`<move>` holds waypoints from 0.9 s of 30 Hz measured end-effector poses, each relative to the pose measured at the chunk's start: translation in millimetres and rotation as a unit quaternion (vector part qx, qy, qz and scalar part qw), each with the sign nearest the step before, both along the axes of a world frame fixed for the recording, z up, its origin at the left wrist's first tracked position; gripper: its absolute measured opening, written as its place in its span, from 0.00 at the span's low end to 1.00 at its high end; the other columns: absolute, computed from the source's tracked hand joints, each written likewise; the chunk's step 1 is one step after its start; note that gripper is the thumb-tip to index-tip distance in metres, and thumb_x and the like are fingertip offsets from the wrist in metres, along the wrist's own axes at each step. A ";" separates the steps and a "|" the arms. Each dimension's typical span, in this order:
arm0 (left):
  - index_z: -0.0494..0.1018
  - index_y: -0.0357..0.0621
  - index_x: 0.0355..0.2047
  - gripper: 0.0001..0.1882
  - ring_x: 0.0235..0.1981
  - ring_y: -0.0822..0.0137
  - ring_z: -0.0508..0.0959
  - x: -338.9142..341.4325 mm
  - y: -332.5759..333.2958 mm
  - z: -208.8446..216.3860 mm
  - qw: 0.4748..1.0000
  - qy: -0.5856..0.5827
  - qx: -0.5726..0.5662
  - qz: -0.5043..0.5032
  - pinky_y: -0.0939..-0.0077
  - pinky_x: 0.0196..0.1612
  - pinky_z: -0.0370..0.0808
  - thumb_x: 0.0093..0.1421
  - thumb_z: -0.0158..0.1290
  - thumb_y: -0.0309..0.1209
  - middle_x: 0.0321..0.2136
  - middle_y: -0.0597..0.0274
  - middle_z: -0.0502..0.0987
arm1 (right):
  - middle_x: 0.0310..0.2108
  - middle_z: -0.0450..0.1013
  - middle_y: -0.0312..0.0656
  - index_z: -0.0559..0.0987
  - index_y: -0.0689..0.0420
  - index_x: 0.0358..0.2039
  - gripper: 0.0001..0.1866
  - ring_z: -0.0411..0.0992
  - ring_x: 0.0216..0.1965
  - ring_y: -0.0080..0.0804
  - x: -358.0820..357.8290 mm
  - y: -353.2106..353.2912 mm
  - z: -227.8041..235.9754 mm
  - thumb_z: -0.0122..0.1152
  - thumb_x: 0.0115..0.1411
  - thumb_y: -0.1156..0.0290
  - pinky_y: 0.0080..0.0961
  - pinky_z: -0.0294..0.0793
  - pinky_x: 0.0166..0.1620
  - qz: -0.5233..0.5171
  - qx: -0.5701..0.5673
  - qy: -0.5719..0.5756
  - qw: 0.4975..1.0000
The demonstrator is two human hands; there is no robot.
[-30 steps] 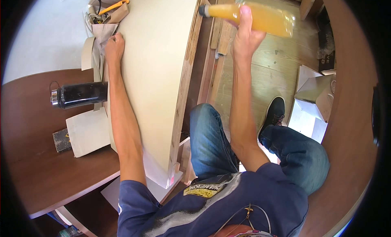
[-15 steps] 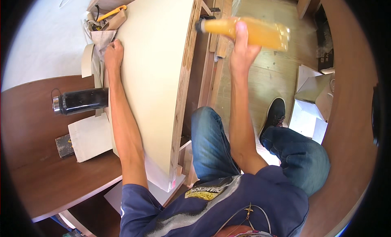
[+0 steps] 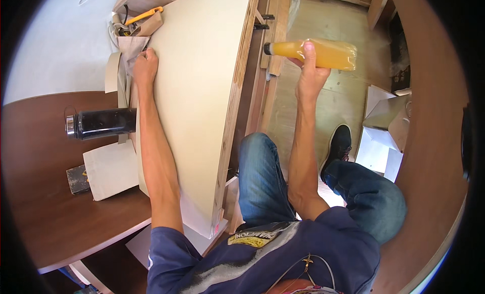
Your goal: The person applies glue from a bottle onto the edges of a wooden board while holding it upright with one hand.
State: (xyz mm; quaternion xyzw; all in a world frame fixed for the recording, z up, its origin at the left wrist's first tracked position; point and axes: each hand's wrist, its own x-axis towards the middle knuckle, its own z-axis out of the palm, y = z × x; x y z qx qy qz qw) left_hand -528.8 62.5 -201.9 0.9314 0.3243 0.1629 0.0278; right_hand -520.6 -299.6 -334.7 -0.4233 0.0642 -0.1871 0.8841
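Observation:
My right hand (image 3: pixel 310 74) is wrapped round a clear squeeze bottle of yellow liquid (image 3: pixel 336 54), held on its side with the black tip to the left. The bottle is in the air over the floor, right of a large cream panel (image 3: pixel 194 87) with a bare plywood edge. At the panel's far left edge my left hand (image 3: pixel 145 66) is closed, its fingers curled in. It lies against a pale cloth pouch (image 3: pixel 132 45); whatever it may hold is hidden.
A black flask (image 3: pixel 103 123) lies on the brown board at left, beside a white block (image 3: pixel 112 170) and a small dark block (image 3: pixel 77 180). Past my left hand sits a yellow-handled tool (image 3: pixel 144 14). An open carton (image 3: pixel 384 125) stands on the floor at right.
My right hand has brought the bottle slightly right and nearer to me; its blur is gone. My left hand stays closed at the panel's edge.

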 end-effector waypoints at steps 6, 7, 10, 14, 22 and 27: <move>0.73 0.32 0.49 0.34 0.51 0.40 0.73 1.4 17.0 -0.9 1.000 -0.010 -0.019 -0.009 0.55 0.56 0.67 0.59 0.38 0.51 0.45 0.31 0.74 | 0.35 0.73 0.43 0.75 0.64 0.39 0.13 0.76 0.34 0.31 -9.7 -29.3 24.6 0.60 0.62 0.66 0.29 0.84 0.33 -0.021 -0.013 0.003 1.000; 0.73 0.32 0.49 0.34 0.51 0.40 0.73 0.7 18.2 -2.9 1.000 -0.012 -0.024 -0.007 0.55 0.56 0.67 0.59 0.38 0.51 0.45 0.31 0.74 | 0.35 0.73 0.42 0.76 0.65 0.38 0.13 0.76 0.33 0.30 -12.6 -34.1 32.7 0.60 0.62 0.66 0.28 0.84 0.33 -0.032 -0.011 0.002 0.999; 0.73 0.31 0.49 0.34 0.51 0.40 0.73 2.3 12.1 -1.9 0.999 -0.018 -0.033 -0.015 0.54 0.56 0.67 0.58 0.38 0.50 0.45 0.31 0.74 | 0.35 0.73 0.41 0.75 0.65 0.39 0.14 0.76 0.34 0.30 -17.0 -52.0 52.3 0.60 0.62 0.65 0.28 0.83 0.33 -0.043 0.019 -0.026 0.999; 0.72 0.29 0.49 0.34 0.51 0.40 0.73 -0.1 10.0 -2.2 0.999 -0.018 -0.034 -0.029 0.53 0.55 0.67 0.58 0.38 0.50 0.46 0.31 0.74 | 0.37 0.73 0.41 0.76 0.63 0.40 0.15 0.75 0.36 0.29 -35.1 -73.8 78.7 0.60 0.62 0.63 0.29 0.83 0.35 -0.052 -0.027 -0.047 0.997; 0.72 0.29 0.50 0.34 0.52 0.40 0.73 -6.1 14.4 -3.0 0.998 -0.005 -0.049 -0.034 0.53 0.55 0.67 0.58 0.37 0.49 0.48 0.33 0.73 | 0.36 0.76 0.42 0.74 0.64 0.43 0.19 0.78 0.35 0.31 -37.3 -107.3 193.5 0.63 0.60 0.62 0.26 0.80 0.33 -0.029 -0.266 -0.088 0.959; 0.72 0.30 0.49 0.33 0.51 0.41 0.73 0.7 8.8 -2.3 0.998 -0.005 -0.049 -0.027 0.53 0.55 0.68 0.58 0.38 0.48 0.47 0.33 0.74 | 0.31 0.76 0.40 0.75 0.60 0.41 0.17 0.77 0.29 0.29 7.2 -107.5 216.9 0.63 0.60 0.60 0.25 0.79 0.31 0.151 -0.322 -0.115 0.928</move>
